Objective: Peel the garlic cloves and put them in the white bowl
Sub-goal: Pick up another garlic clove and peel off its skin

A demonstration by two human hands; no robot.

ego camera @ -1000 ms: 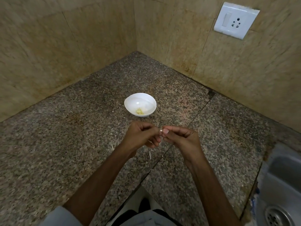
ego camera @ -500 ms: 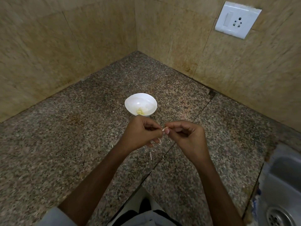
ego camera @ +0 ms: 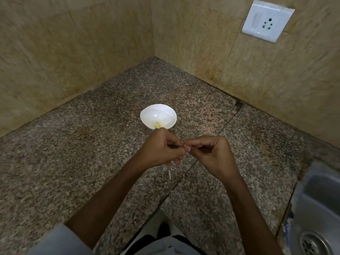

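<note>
Left hand (ego camera: 161, 148), right hand (ego camera: 211, 155) both curled, fingertips (ego camera: 188, 148) meeting in pinch grip; forearms (ego camera: 114, 197) converge from below.

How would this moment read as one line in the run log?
stage: peeling | left hand: grips garlic clove | right hand: pinches same clove | white bowl: beyond hands, yellowish bits inside | counter: peel scrap

Bowl (ego camera: 147, 115): on your desk (ego camera: 73, 162), toward the back corner; garlic pieces (ego camera: 156, 124) lie inside.
Hands: left hand (ego camera: 161, 150) and right hand (ego camera: 213, 155) side by side before the bowl, with a garlic clove (ego camera: 183, 143) pinched between them.
Peel scrap (ego camera: 169, 174): on the desk under your hands.
Sink (ego camera: 320, 208): at your far right.
Socket (ego camera: 267, 21): on the right wall, behind the sink.
</note>
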